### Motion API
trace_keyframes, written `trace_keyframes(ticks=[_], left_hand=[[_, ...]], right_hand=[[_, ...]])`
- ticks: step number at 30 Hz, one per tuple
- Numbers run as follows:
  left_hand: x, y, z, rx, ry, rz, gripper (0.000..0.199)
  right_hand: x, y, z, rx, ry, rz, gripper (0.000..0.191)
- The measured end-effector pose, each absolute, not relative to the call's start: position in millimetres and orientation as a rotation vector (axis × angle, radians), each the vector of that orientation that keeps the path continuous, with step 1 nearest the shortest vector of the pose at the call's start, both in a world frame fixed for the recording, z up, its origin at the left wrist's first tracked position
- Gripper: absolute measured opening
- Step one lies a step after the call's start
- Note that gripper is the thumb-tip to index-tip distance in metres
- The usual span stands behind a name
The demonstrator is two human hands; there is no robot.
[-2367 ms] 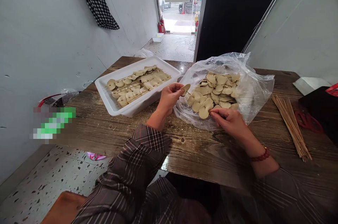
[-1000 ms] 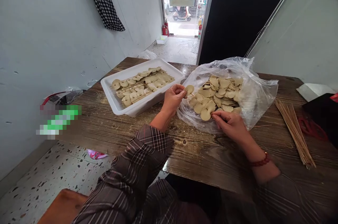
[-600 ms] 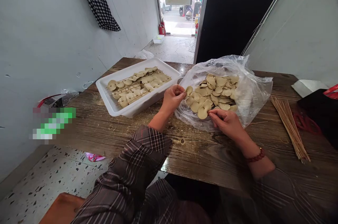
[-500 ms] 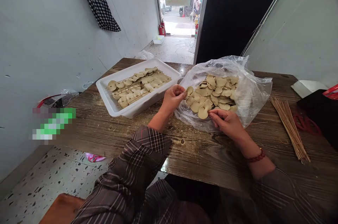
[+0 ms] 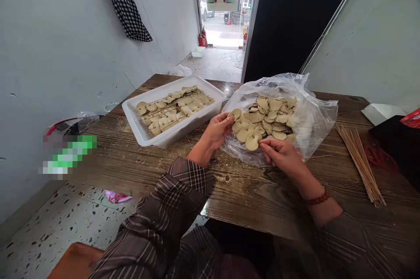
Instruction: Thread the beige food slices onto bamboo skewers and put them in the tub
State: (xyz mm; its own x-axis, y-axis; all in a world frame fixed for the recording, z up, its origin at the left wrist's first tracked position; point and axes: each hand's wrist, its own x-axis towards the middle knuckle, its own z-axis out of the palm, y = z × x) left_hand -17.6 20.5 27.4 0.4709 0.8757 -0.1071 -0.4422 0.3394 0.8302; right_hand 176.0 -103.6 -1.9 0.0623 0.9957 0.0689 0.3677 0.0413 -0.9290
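My left hand [image 5: 219, 131] pinches a thin round beige slice [image 5: 236, 114], perhaps of tofu or dough, at the left side of the plastic bag. Several such slices run in a row from there down to my right hand [image 5: 282, 153]. Its thumb and forefinger are closed on the end of a thin skewer beside the lowest slice [image 5: 252, 140]; most of the skewer is hidden behind the slices. Behind both hands, a heap of loose slices [image 5: 275, 117] lies in the open clear plastic bag [image 5: 311, 112].
A white tray [image 5: 144, 139] with skewered slices [image 5: 177, 108] stands left of the bag on the wooden table [image 5: 229, 191]. Bare bamboo skewers [image 5: 361, 165] lie at the right, near red-handled scissors [image 5: 382, 158] and a black container [image 5: 393, 139]. One loose skewer [image 5: 321, 156] lies beside the bag.
My left hand has turned slightly and come a little lower, its fingers now further round the slice. My right hand stays almost in place. The view has shifted slightly.
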Motion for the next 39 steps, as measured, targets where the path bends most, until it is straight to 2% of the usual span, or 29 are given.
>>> trace_keyframes(ticks=[15,29,33,39], left_hand=[[-15,14,34,0.879,0.583,0.932,0.036],[-15,18,23,0.907,0.693,0.929,0.040],[-15,18,25,0.878,0.678,0.902,0.037],[-13,16,28,0.757,0.599,0.818,0.023]], right_hand=[[166,-103,-1,-1.502,-1.381,0.869,0.039],[170,-104,1,-1.543,-1.668,0.584,0.034],[172,-103,-2,-1.531,-1.630,0.632,0.034],[175,-101,-7,-1.495,-1.363,0.902,0.039]])
